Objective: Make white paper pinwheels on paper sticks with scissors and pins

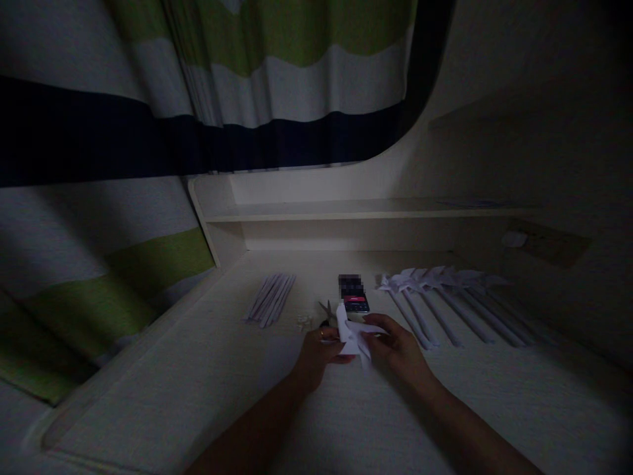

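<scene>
We hold the folded white paper piece (353, 336) just above the bench (208, 396), our left hand (316, 356) and right hand (395, 349) each pinching a side. It looks best to keep the grip light near the centre so the folded flaps stay crisp, clear of the scissors (326, 311) behind.

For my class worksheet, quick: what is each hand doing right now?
Left hand: closed on the left side of the folded white paper piece.
Right hand: fingers pinching the same paper piece from the right.
</scene>
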A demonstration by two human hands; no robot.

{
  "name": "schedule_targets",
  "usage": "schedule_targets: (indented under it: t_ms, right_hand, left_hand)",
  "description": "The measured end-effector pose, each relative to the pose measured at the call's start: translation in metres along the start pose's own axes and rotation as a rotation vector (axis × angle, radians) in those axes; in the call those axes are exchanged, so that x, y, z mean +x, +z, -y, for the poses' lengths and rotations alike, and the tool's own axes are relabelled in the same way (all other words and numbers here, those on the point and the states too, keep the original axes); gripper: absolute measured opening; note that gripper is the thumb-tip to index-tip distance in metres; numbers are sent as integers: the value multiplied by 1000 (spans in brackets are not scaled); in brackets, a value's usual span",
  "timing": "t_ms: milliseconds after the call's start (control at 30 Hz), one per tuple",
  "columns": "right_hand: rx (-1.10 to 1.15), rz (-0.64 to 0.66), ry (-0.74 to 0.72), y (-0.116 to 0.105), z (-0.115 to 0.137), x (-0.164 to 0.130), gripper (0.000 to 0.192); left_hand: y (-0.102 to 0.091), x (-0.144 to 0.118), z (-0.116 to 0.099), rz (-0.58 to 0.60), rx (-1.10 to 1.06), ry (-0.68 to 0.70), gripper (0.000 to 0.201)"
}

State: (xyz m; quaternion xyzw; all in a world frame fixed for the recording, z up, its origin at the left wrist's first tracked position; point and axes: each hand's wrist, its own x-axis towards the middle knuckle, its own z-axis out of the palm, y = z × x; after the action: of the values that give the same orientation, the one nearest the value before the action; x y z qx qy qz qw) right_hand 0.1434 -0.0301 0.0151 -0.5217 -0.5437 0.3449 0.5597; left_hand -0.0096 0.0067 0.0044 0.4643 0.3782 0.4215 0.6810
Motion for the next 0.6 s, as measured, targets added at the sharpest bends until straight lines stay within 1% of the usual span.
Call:
schedule_targets:
  t_ms: [67,167,233,267,333,400,467,600]
  right_hand:
    - [37,27,-5,3,-4,0,41]
    - [66,72,-88,7,-6,0,56]
    - [51,80,-135,9,-6,-2,61]
    - [43,89,-145,9,-5,-3,60]
    - [37,119,-144,9,-3,-4,52]
    - [33,157,-133,8,1,-5,42]
    - [33,165,-134,8,3,-6,37]
    - [46,124,-124,8,4,-8,40]
  left_hand:
    - [-2,1,0,-10,-27,29,32]
    - [-2,2,0,2,-69,63,30]
    - [-2,2,0,30,-97,72,33]
    - [-1,1,0,50,-109,73,36]
    - [0,0,-2,85,-127,61,40]
    - [0,-2,-3,106,-134,38,39]
    - [1,-3,-4,114,-137,18,38]
    - [4,-7,-7,145,-172,32,36]
